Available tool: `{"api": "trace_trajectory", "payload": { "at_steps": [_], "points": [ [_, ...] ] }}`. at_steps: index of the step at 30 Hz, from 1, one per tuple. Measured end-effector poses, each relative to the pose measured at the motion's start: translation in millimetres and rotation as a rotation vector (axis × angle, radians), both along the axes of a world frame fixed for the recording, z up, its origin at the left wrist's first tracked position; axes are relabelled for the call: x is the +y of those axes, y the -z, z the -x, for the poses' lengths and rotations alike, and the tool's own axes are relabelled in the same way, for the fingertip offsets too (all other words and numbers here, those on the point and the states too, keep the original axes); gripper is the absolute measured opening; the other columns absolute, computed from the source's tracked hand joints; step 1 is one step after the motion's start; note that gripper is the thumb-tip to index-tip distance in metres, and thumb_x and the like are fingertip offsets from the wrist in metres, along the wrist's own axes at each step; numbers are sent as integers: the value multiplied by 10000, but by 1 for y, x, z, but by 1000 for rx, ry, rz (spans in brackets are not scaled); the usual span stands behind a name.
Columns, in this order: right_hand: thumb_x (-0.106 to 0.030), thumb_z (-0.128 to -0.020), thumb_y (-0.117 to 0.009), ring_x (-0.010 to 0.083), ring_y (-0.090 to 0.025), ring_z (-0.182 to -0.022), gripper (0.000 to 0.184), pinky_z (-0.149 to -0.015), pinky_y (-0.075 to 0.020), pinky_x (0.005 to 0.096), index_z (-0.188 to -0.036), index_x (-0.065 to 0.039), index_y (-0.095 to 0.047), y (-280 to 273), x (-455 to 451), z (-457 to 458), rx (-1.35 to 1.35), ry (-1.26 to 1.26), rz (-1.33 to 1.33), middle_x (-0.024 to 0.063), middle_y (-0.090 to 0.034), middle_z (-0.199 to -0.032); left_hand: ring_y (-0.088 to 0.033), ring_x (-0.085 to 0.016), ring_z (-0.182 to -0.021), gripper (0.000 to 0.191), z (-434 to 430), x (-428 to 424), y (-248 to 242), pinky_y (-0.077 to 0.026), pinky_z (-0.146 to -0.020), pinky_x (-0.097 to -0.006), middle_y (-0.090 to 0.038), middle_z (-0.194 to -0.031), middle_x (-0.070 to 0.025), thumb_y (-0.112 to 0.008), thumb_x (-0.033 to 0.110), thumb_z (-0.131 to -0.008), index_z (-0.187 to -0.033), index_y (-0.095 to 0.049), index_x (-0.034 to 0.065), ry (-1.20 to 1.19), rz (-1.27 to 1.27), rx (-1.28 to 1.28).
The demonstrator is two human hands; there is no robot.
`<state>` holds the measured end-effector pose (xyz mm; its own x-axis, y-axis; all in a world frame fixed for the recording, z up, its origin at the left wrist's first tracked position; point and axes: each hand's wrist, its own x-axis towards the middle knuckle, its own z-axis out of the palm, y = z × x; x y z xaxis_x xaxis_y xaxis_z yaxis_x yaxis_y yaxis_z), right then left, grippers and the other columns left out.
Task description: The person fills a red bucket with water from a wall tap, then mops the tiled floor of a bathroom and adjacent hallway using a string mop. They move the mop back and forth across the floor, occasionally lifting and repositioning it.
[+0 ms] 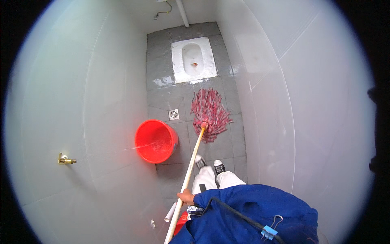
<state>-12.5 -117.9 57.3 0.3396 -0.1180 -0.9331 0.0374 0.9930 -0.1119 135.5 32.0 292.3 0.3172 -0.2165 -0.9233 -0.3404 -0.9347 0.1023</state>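
My right hand (186, 196) is closed around the pale pole of a mop (192, 163), low in the picture. The pole slants up to a red and grey string mop head (210, 114), its strands spread on the grey tile floor. My left hand is out of view. Left of the mop stands a red plastic bucket (175, 134), with a thin stream of water falling into it from the side of a brass wall tap (67, 160). Beyond the mop head, a white squat toilet pan (210, 58) is set in the floor, with a small orange-red bit in its bowl.
A square metal floor drain (173, 114) lies between bucket and toilet. Pale walls (115, 91) close in on both sides. A white pipe (182, 13) runs down the far wall. Wet patches shine near the toilet. Part of another red object (182, 222) shows beside my body.
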Motion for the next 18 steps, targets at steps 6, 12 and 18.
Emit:
{"api": "trace_trajectory", "payload": {
  "at_steps": [6, 12, 18],
  "points": [
    [-40, -761, -503, 326, -599, -552, 236, -440, -514, 446, -885, 115, -376, 16, -72, 11, -22, 116, -20, 181, -517, -699, -550, -139, -766, 300, -7, -54, 1, -439, -697, -278, -606, -779, -71, -640, 148, -732, -990, -573, 10, 116, 35, -64],
    [-41, -735, -517, 294, -559, -456, 167, -367, -469, 418, -787, 69, -402, 70, -208, 45, 169, 310, 175, 148, -480, -594, -572, -181, -727, 308, 7, -182, 50, -451, -691, -303, -607, -760, -124, -647, 141, -695, -965, -580, 9, 287, 275, 82],
    [-85, -793, -552, 251, -556, -529, 204, -443, -525, 410, -876, 16, -395, 76, -340, 93, 202, 589, 257, 108, -480, -671, -441, -120, -394, 282, 57, -353, 111, -338, -364, -256, -514, -584, -51, -566, 15, -691, -971, -540, 30, 108, 171, 497]
  ]
}}
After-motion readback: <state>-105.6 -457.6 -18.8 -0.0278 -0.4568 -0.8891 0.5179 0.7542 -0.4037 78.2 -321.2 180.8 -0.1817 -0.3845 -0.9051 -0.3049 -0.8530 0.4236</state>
